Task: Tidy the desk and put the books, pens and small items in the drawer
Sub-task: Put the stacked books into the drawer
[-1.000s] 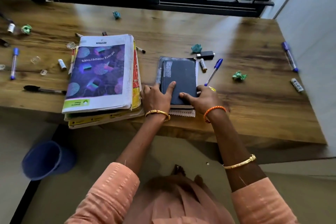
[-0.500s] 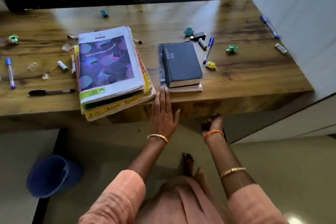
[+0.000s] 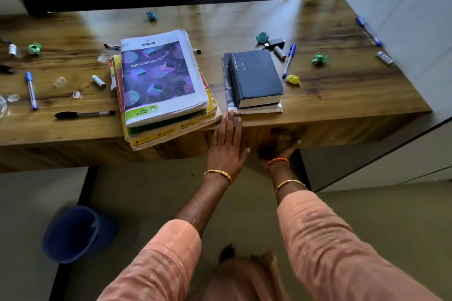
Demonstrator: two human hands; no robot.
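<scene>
A tall stack of large books [image 3: 159, 80] with a purple cover on top lies at the wooden desk's front edge [image 3: 73, 134]. To its right a dark blue book [image 3: 254, 76] rests on a spiral notebook [image 3: 254, 110]. My left hand [image 3: 227, 144] lies flat with straight fingers, its tips on the desk edge between the two stacks. My right hand [image 3: 281, 151] is at the lower edge of the desk's front panel [image 3: 318, 133], fingers hidden beneath it. Pens lie about: a blue pen [image 3: 289, 60] right of the dark book, a black pen [image 3: 83, 114] at the left.
Crumpled paper balls [image 3: 319, 58] and small white tubes [image 3: 98, 80] are scattered over the desk. A black USB stick [image 3: 276, 43] lies behind the dark book. A blue bucket [image 3: 73, 232] stands on the floor at the left. A wall borders the desk's right side.
Both hands left the dark blue book and dropped to the desk's front. The left now lies flat on the edge; the right went down to the front panel's lower edge.
</scene>
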